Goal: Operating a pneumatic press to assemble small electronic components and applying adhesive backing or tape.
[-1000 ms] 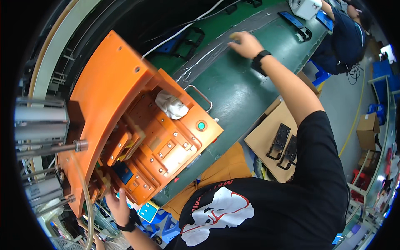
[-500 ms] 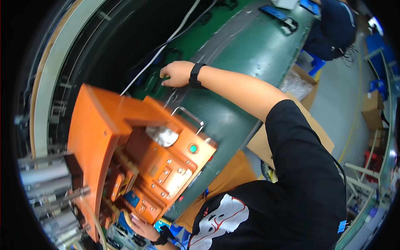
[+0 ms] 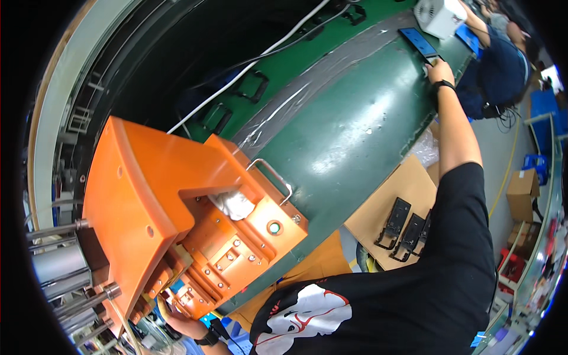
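My right arm stretches far up to the right, and my right hand (image 3: 439, 72) is closed on the near end of a flat black part with a blue face (image 3: 419, 41). This part lies on the green bench top (image 3: 331, 136). At the lower left, my left hand (image 3: 180, 322) reaches to the near side of an orange press fixture (image 3: 148, 183). Its visible fingers are apart, one in a yellowish covering, and partly hidden by the fixture. A small blue piece (image 3: 176, 286) sits in the fixture beside them. A green button (image 3: 274, 228) and a metal handle (image 3: 275, 174) are on the fixture.
Several black plastic frames (image 3: 395, 222) lie on cardboard (image 3: 378, 204) to the right. A white box-shaped device (image 3: 439, 18) stands at the far end, near another person (image 3: 497, 71). More black frames (image 3: 254, 86) rest on the green strip behind a white cable (image 3: 236, 77).
My right hand has swung from above the fixture to the far right and taken hold of the blue-faced part. My left hand stays by the fixture. The view has shifted, showing frames on the cardboard.
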`<state>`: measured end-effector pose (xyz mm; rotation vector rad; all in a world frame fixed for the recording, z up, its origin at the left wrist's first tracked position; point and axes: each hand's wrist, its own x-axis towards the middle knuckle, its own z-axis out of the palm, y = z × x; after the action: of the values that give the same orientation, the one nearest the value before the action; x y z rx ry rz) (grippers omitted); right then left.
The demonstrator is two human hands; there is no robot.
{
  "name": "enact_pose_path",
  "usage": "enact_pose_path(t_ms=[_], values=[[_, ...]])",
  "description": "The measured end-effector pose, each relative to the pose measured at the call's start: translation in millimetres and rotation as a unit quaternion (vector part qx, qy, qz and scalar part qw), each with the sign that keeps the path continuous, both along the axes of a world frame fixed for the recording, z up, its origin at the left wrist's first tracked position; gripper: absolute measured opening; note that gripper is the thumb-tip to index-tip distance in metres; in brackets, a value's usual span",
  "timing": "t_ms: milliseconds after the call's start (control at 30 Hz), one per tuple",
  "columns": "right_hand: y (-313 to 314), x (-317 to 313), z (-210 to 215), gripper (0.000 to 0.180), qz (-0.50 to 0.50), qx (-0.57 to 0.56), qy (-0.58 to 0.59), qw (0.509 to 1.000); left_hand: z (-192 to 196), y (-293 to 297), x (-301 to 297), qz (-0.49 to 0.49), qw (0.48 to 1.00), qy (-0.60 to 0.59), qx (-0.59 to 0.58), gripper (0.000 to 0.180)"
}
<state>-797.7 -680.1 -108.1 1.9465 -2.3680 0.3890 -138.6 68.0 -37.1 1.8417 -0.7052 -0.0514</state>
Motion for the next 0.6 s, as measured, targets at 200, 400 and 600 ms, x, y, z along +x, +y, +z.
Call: enact_pose_path(t_ms=[200, 400, 600], values=[[105, 98, 32, 0.03, 0.172, -0.148, -0.104, 0.968, 16, -18, -18, 0.014, 0.989, 0.102, -0.105, 0.058], [154, 274, 46, 0.023, 0.345, -0.056, -0.202, 0.915, 25, -25, -21, 0.104, 0.987, 0.088, -0.082, 0.057], [80, 413, 8, 0.041, 0.406, 0.013, -0.138, 0.903, 13, -21, -20, 0.08, 0.989, 0.055, -0.107, 0.054]])
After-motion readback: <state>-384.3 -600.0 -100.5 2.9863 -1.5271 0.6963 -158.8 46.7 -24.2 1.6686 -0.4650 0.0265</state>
